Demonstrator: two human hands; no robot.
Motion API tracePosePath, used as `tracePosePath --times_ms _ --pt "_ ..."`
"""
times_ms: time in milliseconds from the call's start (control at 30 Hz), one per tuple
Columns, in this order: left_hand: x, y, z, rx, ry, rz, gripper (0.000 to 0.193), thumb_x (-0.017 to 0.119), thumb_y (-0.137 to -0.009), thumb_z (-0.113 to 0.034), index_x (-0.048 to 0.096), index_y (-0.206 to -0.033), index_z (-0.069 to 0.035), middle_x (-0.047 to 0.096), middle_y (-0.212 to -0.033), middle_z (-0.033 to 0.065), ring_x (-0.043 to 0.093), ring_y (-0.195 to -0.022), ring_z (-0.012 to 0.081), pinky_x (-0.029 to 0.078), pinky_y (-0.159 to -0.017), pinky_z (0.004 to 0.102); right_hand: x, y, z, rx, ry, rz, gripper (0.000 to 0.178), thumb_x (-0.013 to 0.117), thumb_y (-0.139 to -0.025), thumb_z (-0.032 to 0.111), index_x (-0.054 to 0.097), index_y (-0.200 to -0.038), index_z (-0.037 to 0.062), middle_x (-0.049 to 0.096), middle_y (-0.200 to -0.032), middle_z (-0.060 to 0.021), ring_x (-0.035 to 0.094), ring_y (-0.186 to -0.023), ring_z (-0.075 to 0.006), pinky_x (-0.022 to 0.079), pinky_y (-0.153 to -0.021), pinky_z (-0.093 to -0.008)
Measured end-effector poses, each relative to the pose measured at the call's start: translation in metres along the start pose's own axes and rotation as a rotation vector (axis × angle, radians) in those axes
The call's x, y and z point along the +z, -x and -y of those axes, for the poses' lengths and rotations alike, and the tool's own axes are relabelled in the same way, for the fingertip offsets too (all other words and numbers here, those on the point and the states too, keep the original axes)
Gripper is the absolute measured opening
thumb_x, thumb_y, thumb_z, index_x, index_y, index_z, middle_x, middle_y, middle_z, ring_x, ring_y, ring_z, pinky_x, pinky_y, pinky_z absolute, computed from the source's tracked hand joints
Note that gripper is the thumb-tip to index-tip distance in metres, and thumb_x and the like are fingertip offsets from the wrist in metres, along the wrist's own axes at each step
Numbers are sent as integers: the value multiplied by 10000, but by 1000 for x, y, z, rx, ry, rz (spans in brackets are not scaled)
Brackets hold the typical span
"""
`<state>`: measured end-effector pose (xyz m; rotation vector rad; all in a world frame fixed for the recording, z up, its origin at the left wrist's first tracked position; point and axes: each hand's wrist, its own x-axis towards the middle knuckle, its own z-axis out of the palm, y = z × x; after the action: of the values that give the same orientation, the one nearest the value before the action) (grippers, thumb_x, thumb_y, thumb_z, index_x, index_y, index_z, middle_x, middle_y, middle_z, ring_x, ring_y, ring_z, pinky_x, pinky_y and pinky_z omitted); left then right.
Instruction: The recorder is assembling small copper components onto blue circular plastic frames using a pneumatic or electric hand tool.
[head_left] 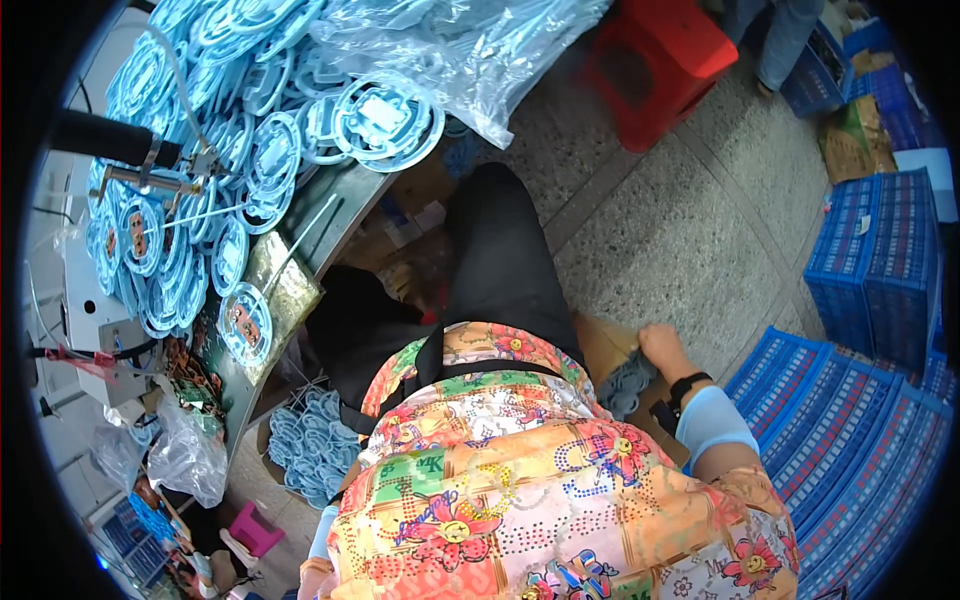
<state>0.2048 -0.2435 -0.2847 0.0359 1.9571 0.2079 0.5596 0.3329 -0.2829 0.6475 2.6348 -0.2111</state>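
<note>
My right hand (664, 349) is low at my right side, its fingers curled closed at the upper corner of a brown cardboard flap (606, 352). Grey-blue plastic pieces (628, 384) lie just below that hand. Of my left arm, only the pale blue sleeve (324, 532) and a bit of forearm show beside my shirt; the left hand itself is hidden. Nearest to that arm is a carton of light-blue plastic parts (312, 445) on the floor. On the table, one round light-blue plastic frame (245, 325) holds a copper-coloured piece.
A heap of round light-blue frames (200, 90) covers the table (345, 215), partly under a clear plastic bag (440, 50). A black tool arm (110, 137) reaches over it. A red stool (655, 70) stands ahead; stacked blue crates (830, 430) line the right. Another person's leg (788, 45) shows far right.
</note>
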Motion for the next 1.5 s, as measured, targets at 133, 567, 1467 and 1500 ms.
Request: tracePosePath --times_ms 133,567,1467,1500 --pt "14 -1 1 24 37 -18 255 583 -892 -180 642 -957 60 674 -961 243 662 -769 350 526 -738 455 -63 -76 24 -116 -15 -115 167 587 -769 152 689 -670 65 676 -800 -122 689 -764 -305 557 -660 -432" --pt "71 16 34 29 109 -64 269 588 -893 -189 648 -967 62 679 -979 247 668 -794 357 527 -756 456 -101 -195 105 -347 -341 -289 269 549 -840 174 671 -1037 38 633 -1056 -180 556 -1043 -343 439 -964 -442" --pt "-76 179 -65 -26 153 -1167 145 624 -883 -141 649 -989 -46 672 -870 176 655 -768 372 508 -694 476 -313 -215 171 -416 -13 222 191 629 -858 160 690 -972 20 694 -1020 -216 675 -953 -387 527 -822 -491" --pt "-105 196 -97 105 254 -1292 115 634 -887 -129 630 -954 -36 658 -920 176 644 -794 374 499 -699 478 -343 -205 180 -500 -208 157 178 633 -865 143 679 -972 8 698 -996 -203 685 -924 -364 531 -791 -462"
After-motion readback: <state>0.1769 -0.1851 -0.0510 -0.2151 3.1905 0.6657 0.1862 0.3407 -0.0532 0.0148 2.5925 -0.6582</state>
